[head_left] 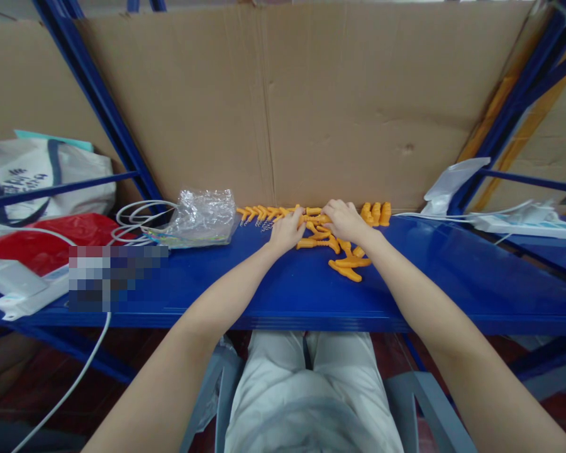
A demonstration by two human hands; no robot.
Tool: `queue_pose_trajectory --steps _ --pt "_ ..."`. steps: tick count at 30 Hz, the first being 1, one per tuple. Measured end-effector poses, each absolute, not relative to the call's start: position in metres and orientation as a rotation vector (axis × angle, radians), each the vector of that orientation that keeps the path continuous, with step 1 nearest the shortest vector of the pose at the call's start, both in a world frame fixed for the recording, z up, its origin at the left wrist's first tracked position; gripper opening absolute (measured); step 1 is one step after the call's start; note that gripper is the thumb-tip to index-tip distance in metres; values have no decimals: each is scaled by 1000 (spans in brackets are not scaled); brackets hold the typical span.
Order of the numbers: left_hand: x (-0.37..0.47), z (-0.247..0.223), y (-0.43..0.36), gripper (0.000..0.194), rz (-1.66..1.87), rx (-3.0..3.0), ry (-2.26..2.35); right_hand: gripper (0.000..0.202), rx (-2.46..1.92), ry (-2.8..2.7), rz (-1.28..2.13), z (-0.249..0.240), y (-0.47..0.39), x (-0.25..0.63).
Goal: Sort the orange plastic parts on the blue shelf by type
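Both my hands reach to the back of the blue shelf, among orange plastic pieces. My left hand [288,231] has its fingers closed at the right end of a row of corkscrews [257,214] with orange handles and thin metal spirals. Close by on the right, my right hand [343,221] curls its fingers down over an orange plastic piece [317,219] lying between the hands. The fingertips are partly hidden. Below the hands lie loose orange curved pieces [346,270] and a ridged orange handle [311,243]. Several stubby orange pieces [376,214] stand upright beyond my right wrist.
A clear plastic bag [202,217] and coiled white cables [139,220] lie left of the row. Farther left are a red bag [75,236], a canvas bag [70,176] and a white power strip [38,296]. Another power strip [532,223] lies right. Cardboard [334,100] backs the shelf.
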State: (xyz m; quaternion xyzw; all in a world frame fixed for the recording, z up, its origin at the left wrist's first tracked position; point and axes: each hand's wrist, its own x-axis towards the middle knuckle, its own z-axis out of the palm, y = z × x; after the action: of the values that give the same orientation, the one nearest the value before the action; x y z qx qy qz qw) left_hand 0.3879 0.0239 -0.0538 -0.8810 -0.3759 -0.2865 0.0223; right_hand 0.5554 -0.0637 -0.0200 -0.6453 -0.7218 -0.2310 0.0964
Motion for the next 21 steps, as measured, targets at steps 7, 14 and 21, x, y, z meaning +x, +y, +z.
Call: queue_pose_trajectory --steps 7,14,21 --pt "382 -49 28 35 -970 -2696 -1255 32 -1803 -1966 -706 -18 -69 582" --pt "377 -49 35 34 -987 -2645 -1341 27 -1821 -1558 -647 -19 -77 635" --pt "379 -51 34 33 -943 -2678 -1304 24 -2058 -916 -466 -29 -91 684"
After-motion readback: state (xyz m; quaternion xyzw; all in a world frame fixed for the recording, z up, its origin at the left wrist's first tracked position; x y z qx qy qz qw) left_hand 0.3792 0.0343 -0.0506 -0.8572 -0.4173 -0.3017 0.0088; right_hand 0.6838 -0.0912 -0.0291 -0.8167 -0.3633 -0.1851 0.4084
